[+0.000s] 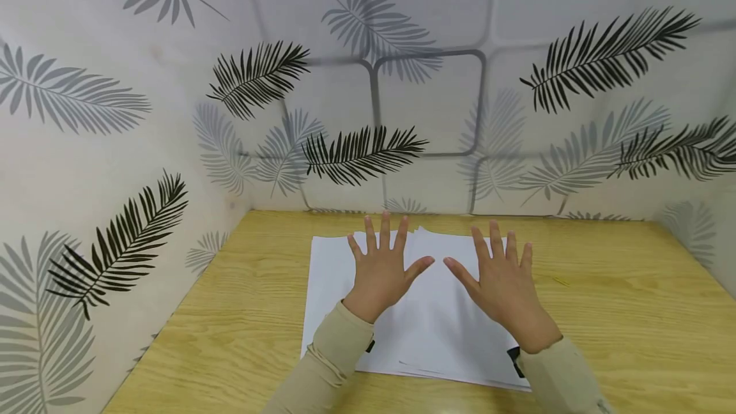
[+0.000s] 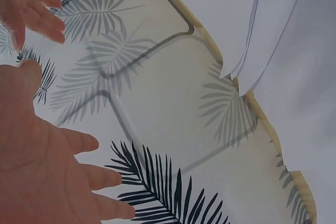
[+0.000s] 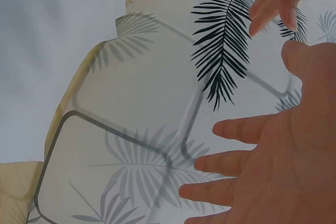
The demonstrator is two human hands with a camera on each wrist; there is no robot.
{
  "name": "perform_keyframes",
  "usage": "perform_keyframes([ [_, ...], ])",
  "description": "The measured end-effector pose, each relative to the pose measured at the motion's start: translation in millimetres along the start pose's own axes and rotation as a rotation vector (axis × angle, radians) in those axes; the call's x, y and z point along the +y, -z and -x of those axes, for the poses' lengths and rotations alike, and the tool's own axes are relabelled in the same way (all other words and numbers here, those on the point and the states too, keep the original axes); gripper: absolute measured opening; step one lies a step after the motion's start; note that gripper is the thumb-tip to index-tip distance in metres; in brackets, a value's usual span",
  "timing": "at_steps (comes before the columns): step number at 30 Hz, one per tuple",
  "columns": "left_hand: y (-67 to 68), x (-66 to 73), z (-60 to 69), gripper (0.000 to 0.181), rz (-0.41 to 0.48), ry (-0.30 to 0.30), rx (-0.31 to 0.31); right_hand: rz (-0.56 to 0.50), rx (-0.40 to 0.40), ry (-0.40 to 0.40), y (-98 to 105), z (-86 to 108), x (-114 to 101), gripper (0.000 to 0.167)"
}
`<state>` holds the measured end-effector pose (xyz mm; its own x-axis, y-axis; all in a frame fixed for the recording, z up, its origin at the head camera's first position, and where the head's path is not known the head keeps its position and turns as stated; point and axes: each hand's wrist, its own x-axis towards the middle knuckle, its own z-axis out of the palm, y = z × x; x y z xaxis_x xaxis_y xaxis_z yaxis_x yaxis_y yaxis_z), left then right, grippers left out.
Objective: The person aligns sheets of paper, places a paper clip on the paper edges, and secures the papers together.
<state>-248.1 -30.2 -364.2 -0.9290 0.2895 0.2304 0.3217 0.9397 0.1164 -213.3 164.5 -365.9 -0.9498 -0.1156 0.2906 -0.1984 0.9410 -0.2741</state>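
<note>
"What are the fingers doing?"

"They are spread wide. The left hand (image 1: 378,273) and the right hand (image 1: 505,283) both have straight fingers that point to the top of the head view. The thumbs point at each other, with a gap between. Neither hand is holding a thing."

"Where is the paper (image 1: 425,331)?"

"Low in the middle of the head view. I think both hands hang over it without touching, because in the wrist views the fingers show in front of the wall (image 1: 425,107), away from the paper. So it looks like the way from fingers to paper is down."

"Which way is it long?"

"All of it together is wider from side to side. For one sheet alone I can't tell, since the sheets overlap."

"Which hand is nearer?"

"I can't pick one. The left hand is over the left part, the right hand over the right part."

"What can't we see?"

"The hands and sleeves (image 1: 342,337) cover bits of the paper, and much of its right edge is hidden. I can't count the sheets. A black bit (image 1: 517,361) peeks out by the right wrist, but I can't tell what it is. A tiny yellow mark (image 1: 560,282) on the table (image 1: 621,312) is hard to make out too. Both wrist views cut off parts of the hands."
</note>
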Motion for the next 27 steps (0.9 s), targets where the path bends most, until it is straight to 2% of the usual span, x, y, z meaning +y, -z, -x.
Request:
perform_keyframes([
  [7, -0.8, -0.7, 0.0, 0.082, 0.001, 0.007, 0.001, 0.009, 0.005, -0.002, 0.0, 0.1, 0.1, 0.085],
  [27, -0.9, -3.3, 0.2, 0.075, -0.016, 0.032, 0.056, -0.013, 0.031, 0.001, 1.4, -0.6, 1.6, 0.081],
])
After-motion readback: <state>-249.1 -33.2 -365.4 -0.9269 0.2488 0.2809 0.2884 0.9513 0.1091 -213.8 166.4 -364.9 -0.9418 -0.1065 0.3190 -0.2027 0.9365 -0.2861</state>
